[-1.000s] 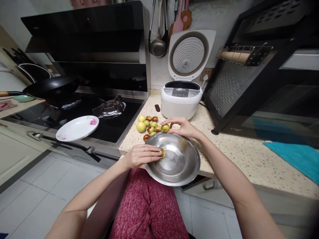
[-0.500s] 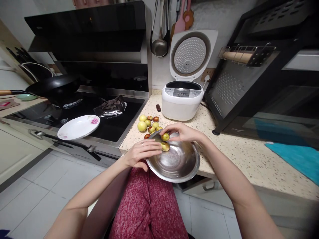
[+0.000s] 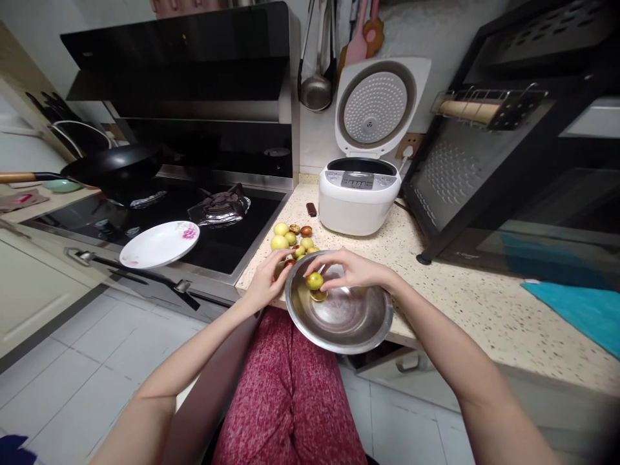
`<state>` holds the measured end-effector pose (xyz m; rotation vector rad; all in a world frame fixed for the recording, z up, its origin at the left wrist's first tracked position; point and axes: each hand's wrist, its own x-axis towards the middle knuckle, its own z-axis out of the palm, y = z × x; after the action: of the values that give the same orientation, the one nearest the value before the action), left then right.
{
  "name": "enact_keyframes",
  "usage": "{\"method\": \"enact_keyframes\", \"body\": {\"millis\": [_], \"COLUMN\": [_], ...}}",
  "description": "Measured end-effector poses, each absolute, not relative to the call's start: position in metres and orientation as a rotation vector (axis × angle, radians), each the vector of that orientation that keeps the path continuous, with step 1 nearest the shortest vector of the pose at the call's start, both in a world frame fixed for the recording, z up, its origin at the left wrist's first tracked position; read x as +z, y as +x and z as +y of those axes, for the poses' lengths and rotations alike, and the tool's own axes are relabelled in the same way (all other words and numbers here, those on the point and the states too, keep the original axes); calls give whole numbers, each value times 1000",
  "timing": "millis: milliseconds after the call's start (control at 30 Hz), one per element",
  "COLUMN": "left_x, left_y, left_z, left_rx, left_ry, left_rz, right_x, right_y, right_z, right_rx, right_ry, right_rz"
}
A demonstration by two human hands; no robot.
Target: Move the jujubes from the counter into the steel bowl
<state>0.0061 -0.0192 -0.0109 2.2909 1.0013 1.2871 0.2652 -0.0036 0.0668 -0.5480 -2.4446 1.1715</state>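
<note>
A steel bowl sits at the counter's front edge, over my lap. My right hand hovers over its far rim and pinches a green jujube. A second jujube lies inside the bowl just below it. My left hand reaches past the bowl's left rim to the pile of green and brown jujubes on the counter. Its fingers curl at the nearest fruit. Whether they grip one is hidden.
An open white rice cooker stands behind the fruit. A black hob to the left carries a wok, and a flowered white plate rests on its front edge. A black rack and a teal cloth are on the right.
My right hand carried a jujube from the pile over the bowl's rim. My left hand let its jujube go into the bowl and moved up to the pile.
</note>
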Motion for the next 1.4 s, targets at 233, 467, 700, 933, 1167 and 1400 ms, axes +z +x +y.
{"method": "enact_keyframes", "body": {"millis": [233,467,700,933,1167,1400], "left_x": [-12,-12,-11,-11,-8,3], "left_y": [4,3,3,3,8,15], "left_z": [-17,-15,-19,-29,-43,-59], "left_rx": [1206,1203,1451,1598,1637,1629], "left_ry": [2365,2356,2131,2022,1973,1990], "left_rz": [912,972,1037,979,805,669], "right_x": [73,78,72,62,69,66], "right_y": [277,289,284,276,274,257], "right_z": [0,6,5,5,-1,-19], "right_rx": [926,907,907,852,789,593], "right_ry": [-629,-708,-717,-703,-635,-362], "right_rz": [-2482,-2576,-2631,-2752,-2581,-2335]}}
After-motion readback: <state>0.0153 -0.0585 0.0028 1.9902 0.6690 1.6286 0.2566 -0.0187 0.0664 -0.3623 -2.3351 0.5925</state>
